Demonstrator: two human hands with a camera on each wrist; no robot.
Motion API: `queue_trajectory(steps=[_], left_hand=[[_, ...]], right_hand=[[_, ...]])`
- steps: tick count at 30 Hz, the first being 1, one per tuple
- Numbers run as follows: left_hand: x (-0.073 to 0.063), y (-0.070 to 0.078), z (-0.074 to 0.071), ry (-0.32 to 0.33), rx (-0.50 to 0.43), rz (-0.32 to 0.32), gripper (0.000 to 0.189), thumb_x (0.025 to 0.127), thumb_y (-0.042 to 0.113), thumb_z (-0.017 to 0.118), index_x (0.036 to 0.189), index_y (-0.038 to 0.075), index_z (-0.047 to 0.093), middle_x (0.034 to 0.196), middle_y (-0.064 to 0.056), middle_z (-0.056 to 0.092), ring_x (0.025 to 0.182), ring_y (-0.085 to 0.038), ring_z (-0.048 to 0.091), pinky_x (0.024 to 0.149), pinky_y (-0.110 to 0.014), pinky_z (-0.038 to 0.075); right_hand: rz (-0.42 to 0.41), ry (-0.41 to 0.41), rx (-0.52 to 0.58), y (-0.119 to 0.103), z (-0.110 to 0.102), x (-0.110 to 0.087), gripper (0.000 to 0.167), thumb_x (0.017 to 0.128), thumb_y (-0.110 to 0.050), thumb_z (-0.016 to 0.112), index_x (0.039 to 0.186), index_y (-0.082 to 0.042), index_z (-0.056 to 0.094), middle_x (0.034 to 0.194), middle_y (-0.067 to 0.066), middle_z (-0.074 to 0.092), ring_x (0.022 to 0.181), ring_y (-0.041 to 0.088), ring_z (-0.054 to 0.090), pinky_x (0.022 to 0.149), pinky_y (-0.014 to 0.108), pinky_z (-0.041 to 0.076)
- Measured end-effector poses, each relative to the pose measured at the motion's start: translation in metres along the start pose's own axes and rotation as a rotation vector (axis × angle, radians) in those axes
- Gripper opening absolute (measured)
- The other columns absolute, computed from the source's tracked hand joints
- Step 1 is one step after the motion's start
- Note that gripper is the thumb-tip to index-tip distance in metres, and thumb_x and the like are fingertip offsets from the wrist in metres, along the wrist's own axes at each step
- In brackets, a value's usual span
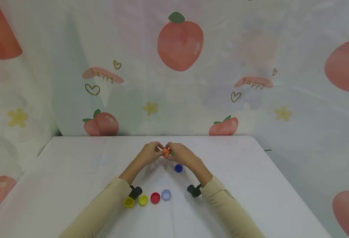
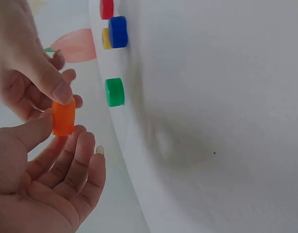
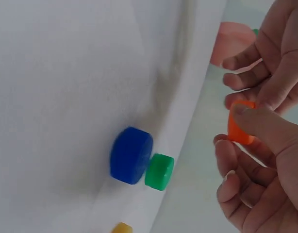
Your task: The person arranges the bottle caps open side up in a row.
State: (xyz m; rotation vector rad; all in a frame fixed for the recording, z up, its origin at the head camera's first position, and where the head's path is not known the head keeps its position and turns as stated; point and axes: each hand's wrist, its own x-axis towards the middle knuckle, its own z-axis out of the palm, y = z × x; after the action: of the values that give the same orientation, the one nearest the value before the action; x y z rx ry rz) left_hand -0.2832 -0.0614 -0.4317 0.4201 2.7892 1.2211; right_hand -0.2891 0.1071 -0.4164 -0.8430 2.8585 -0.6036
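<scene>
An orange round plastic cap (image 1: 166, 152) is held up near the far side of the table, between my two hands. My left hand (image 1: 150, 152) pinches it from the left, its thumb against the cap and the other fingers loosely curled below in the left wrist view. From the other side my right hand (image 1: 182, 154) grips it, thumb laid over the orange cap (image 3: 240, 124) in the right wrist view. A dark blue cap (image 1: 178, 168) rests on the table just in front of the right hand. Behind that hand a green cap (image 3: 159, 172) is mostly hidden in the head view.
Closer to me, a row of caps lies on the white table: two yellow ones, a red cap (image 1: 155, 198) and a light blue cap (image 1: 166, 194). Another red cap (image 2: 107, 8) and a yellow cap (image 2: 106, 39) sit near the far edge. A fruit-patterned cloth hangs behind.
</scene>
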Motion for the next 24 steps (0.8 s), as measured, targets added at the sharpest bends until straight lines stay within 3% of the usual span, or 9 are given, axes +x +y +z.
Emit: queue_trajectory(steps=[7, 17, 24], left_hand=[[-0.009, 0.003, -0.008, 0.067, 0.019, 0.04, 0.026, 0.089, 0.015, 0.066, 0.109, -0.001, 0.065, 0.085, -0.006, 0.066, 0.076, -0.017, 0.061, 0.065, -0.028, 0.05], [-0.018, 0.004, -0.009, 0.05, -0.025, 0.024, 0.019, 0.086, 0.02, 0.07, 0.095, 0.003, 0.071, 0.085, -0.003, 0.068, 0.08, -0.015, 0.063, 0.072, -0.03, 0.052], [-0.035, 0.019, -0.007, 0.103, 0.001, 0.03, 0.017, 0.086, 0.016, 0.07, 0.098, 0.004, 0.067, 0.087, -0.002, 0.063, 0.079, -0.016, 0.059, 0.068, -0.027, 0.051]], right_hand=[[-0.035, 0.072, 0.185, 0.0, 0.005, -0.007, 0.035, 0.086, -0.012, 0.07, 0.117, -0.006, 0.056, 0.098, 0.005, 0.064, 0.079, 0.015, 0.059, 0.069, 0.024, 0.05], [-0.077, 0.118, 0.233, -0.002, 0.012, -0.021, 0.027, 0.092, -0.014, 0.061, 0.119, -0.007, 0.058, 0.1, 0.006, 0.065, 0.085, 0.018, 0.062, 0.072, 0.026, 0.051], [-0.056, 0.118, 0.298, -0.004, 0.007, -0.029, 0.025, 0.092, -0.015, 0.061, 0.116, -0.008, 0.062, 0.1, 0.001, 0.064, 0.085, 0.016, 0.06, 0.072, 0.024, 0.05]])
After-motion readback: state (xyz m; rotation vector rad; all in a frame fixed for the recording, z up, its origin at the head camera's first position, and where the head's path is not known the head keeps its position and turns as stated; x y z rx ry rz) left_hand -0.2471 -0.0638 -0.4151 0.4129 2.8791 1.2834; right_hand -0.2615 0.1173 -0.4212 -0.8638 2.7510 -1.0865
